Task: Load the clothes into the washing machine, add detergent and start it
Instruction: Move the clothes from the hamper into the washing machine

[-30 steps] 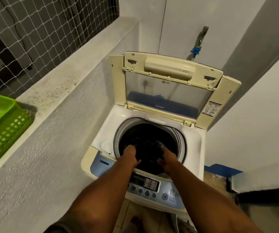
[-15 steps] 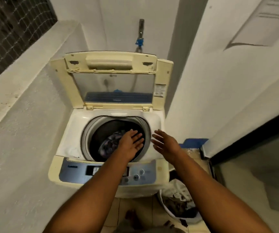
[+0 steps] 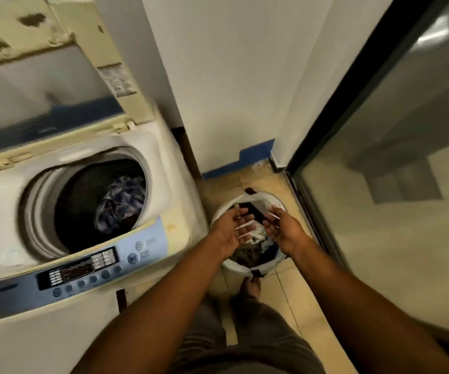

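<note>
I'm looking down at both hands, side by side over the laundry basket (image 3: pixel 238 269). My left hand (image 3: pixel 231 228) is wide open, with the palm turned up and inward and the fingers straight and fanned. It has hold of nothing. My right hand (image 3: pixel 280 230) faces it across a narrow gap. Its fingers are just as loose and spread, and it is empty too. Both hang above the basket's mouth, and I can't tell whether any fingertip touches the pile underneath.

The basket is round and white. It stands on the tiled floor (image 3: pixel 312 319) just beside the front right corner of the washing machine (image 3: pixel 169 201), near the floor's far corner where the white wall (image 3: pixel 231 76) meets the glass door (image 3: pixel 407 184). The clothes (image 3: pixel 247 256) inside it are a dark and white jumble showing between and below my hands.

The machine's lid (image 3: pixel 55 76) stands upright at its back edge, so the drum is open. A bluish patterned garment (image 3: pixel 122 203) lies low in the drum, against its right side. The blue control panel (image 3: pixel 82 268) runs along the machine's front edge, though it's too blurred for me to read. A bare foot (image 3: pixel 250 286) rests on the floor right at the basket's near rim.
</note>
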